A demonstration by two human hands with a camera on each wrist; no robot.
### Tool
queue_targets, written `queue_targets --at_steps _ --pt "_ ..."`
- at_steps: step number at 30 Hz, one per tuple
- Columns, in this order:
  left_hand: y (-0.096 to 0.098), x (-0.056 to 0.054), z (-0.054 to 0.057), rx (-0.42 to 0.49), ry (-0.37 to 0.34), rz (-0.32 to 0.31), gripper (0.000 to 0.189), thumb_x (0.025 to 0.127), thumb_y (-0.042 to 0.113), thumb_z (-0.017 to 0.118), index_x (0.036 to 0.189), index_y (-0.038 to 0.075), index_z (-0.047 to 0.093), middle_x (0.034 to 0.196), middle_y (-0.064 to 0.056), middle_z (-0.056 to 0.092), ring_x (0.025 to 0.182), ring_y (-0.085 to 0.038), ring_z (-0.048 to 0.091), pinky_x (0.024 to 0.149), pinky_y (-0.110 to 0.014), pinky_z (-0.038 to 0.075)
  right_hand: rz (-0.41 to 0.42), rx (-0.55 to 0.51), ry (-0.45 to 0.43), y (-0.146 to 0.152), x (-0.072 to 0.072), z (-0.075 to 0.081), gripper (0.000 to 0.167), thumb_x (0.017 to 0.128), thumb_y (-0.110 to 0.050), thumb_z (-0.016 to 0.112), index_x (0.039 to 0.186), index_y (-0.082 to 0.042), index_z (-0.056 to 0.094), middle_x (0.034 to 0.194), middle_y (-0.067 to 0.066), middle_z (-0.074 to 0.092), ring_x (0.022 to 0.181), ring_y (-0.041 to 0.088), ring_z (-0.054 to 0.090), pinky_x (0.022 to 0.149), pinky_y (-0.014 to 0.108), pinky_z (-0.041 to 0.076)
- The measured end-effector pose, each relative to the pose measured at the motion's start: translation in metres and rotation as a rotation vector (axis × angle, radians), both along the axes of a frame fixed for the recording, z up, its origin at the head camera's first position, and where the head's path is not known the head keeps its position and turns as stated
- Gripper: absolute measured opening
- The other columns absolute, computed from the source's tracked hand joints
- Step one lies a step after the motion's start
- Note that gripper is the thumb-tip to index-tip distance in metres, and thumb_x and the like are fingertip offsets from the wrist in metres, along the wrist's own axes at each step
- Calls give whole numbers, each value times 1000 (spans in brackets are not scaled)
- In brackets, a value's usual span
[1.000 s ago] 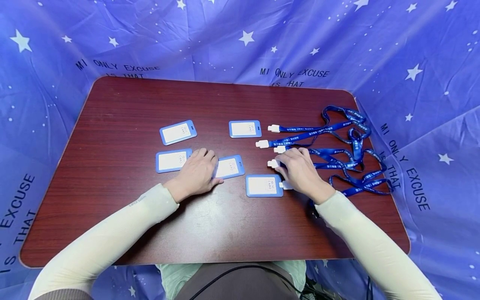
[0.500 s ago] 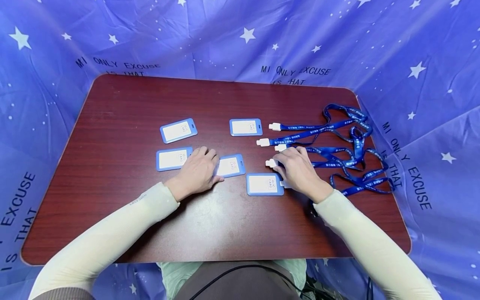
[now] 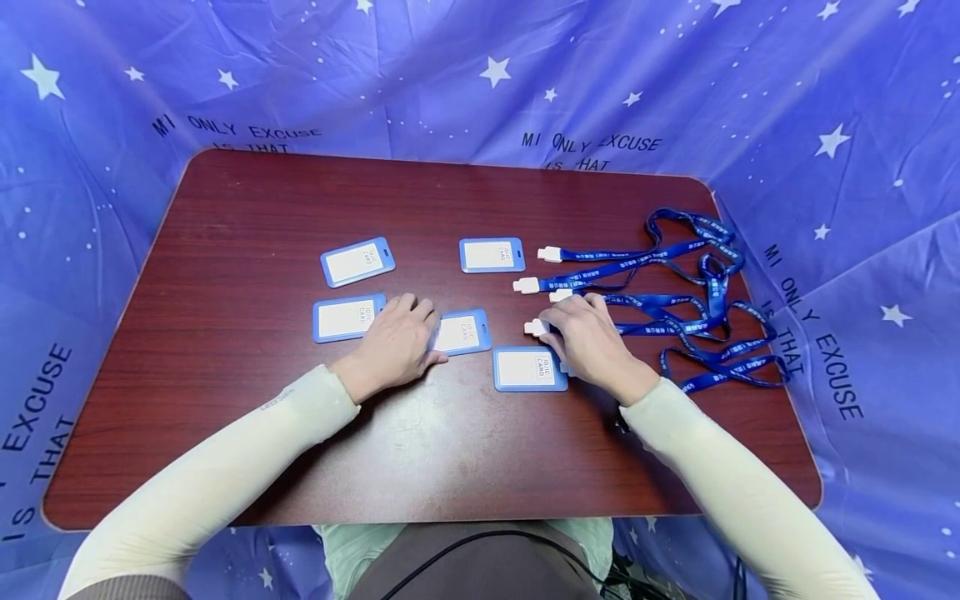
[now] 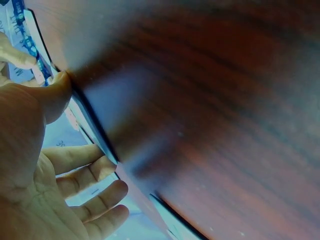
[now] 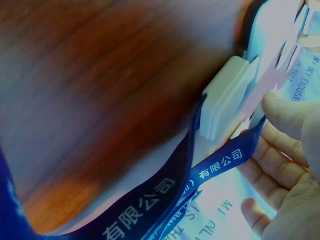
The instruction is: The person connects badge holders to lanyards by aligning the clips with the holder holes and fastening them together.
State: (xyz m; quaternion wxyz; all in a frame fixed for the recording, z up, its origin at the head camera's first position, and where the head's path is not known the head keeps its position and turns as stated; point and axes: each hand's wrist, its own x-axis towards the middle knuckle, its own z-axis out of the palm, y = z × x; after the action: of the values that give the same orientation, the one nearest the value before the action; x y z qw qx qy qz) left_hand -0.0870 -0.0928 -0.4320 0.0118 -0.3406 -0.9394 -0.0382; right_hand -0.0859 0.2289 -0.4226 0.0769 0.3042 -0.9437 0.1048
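My left hand grips the left end of a blue-framed badge holder, thumb on the near edge and fingers at the far edge. In the left wrist view that holder is seen edge-on. My right hand pinches a blue lanyard just behind its white clip, which points left at the gripped holder, a short gap away. Below the right hand lies another badge holder; in the right wrist view, a white clip on a lanyard sits at its slotted end. The right hand partly hides this clip in the head view.
Two badge holders lie at the left, and another badge holder lies farther back. More blue lanyards spread in loops over the right side, white clips facing left. A starry blue cloth surrounds the brown table.
My right hand has slid slightly left with the lanyard, bringing its white clip closer to the gripped badge holder. My left hand has stayed in place.
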Motion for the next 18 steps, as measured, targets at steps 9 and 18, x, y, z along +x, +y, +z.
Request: queue_targets --at_steps 9,18 --pt "1 0 0 1 -6 6 61 93 51 71 123 -1 65 115 -12 63 102 -32 51 98 -46 44 14 9 0 -4 -1 -1 21 93 -18 76 109 -5 75 102 10 72 102 28 62 93 51 37" --pt "1 0 -1 6 4 0 61 92 51 71 123 -1 65 115 -12 63 101 -33 51 96 -46 44 17 8 -3 -9 -2 -1 20 93 -17 77 109 -5 76 102 10 73 103 28 63 93 51 38"
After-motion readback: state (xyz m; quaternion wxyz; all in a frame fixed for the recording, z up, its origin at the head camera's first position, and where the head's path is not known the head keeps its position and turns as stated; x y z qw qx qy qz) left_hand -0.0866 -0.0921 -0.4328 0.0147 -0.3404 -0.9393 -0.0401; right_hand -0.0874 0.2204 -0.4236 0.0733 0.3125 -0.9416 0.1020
